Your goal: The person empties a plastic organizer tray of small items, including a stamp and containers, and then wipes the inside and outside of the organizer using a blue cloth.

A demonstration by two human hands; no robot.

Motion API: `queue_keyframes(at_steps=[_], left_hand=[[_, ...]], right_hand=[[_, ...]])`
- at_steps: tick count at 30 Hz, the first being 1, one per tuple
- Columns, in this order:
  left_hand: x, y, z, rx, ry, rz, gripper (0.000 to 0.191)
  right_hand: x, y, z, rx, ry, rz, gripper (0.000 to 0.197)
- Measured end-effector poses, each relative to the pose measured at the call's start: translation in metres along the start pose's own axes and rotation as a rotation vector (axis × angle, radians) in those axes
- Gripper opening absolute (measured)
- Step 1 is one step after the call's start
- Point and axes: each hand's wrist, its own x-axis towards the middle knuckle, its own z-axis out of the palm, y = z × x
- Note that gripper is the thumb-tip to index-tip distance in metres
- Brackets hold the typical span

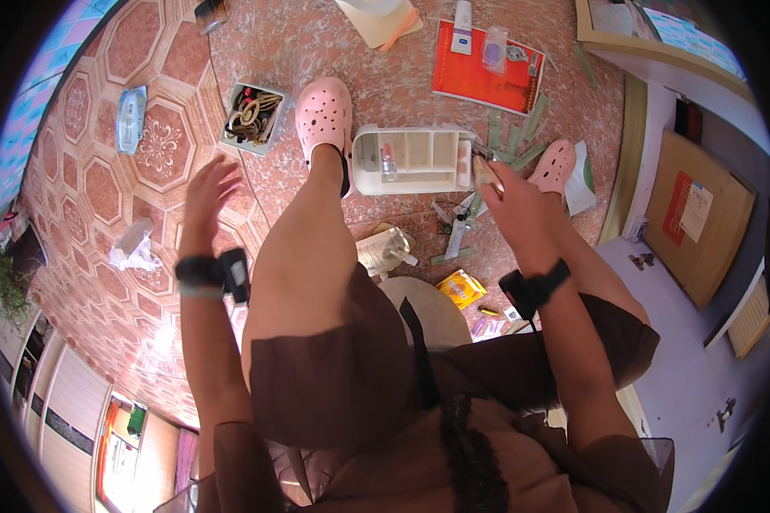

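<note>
My right hand (510, 192) is closed around a small tan item (486, 176) at the right end of a white compartment organizer (417, 186). Fingers cover part of that item, so its exact kind cannot be told. A small clear container with a reddish top (388, 163) lies inside the organizer, toward its left side. Held over the tiled floor, my left hand (210, 192) is empty, its fingers apart. Nearest to it, beyond the fingertips, stands a small open bin (276, 131) filled with hair ties and other small items.
Pink clogs (324, 115) on my feet flank the organizer. Beyond it lies a red magazine (481, 90) bearing a white tube (462, 29). Green strips (504, 138), a pouch (385, 250) and a yellow packet (462, 288) litter the floor. A wipes pack (130, 120) lies left; a cardboard box (699, 218) stands right.
</note>
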Motion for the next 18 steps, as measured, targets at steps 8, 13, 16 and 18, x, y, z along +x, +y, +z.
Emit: queue_keyframes(at_steps=[8,13,16,18], left_hand=[[-0.213,0.19,0.009,0.466,0.367,0.712,0.037],[-0.267,0.231,0.087,0.698,0.216,0.92,0.036],[-0.282,0.234,0.161,0.631,0.102,0.851,0.032],[-0.226,0.205,0.22,0.508,-0.217,0.781,0.024]], right_hand=[[0.006,0.017,0.03,0.303,0.055,-0.033,0.048],[-0.018,0.027,0.051,0.391,0.242,0.148,0.031],[-0.034,0.006,0.075,0.467,0.205,0.184,0.027],[-0.031,0.03,0.092,0.435,0.268,0.292,0.028]])
